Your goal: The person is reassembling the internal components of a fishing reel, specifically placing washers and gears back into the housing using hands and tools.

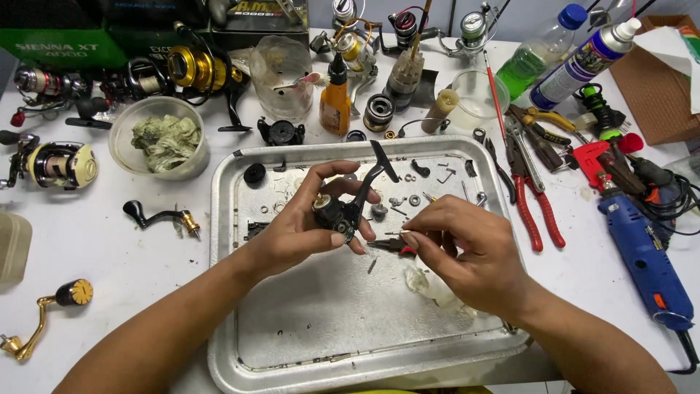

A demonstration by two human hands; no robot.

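Reel body pinched in left hand over tray; right hand grips small pliers at it. Keep body steady, tip aligned, loose parts over tray.

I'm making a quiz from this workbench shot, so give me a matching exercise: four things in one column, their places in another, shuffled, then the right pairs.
Things:
1. black fishing reel body
2. small red-handled tool
3. clear plastic tub of greenish rag
4. blue electric rotary tool

Places:
A. table, right of the metal tray
B. in the left hand
C. table, left of and above the tray
D. in the right hand

Pairs: 1-B, 2-D, 3-C, 4-A
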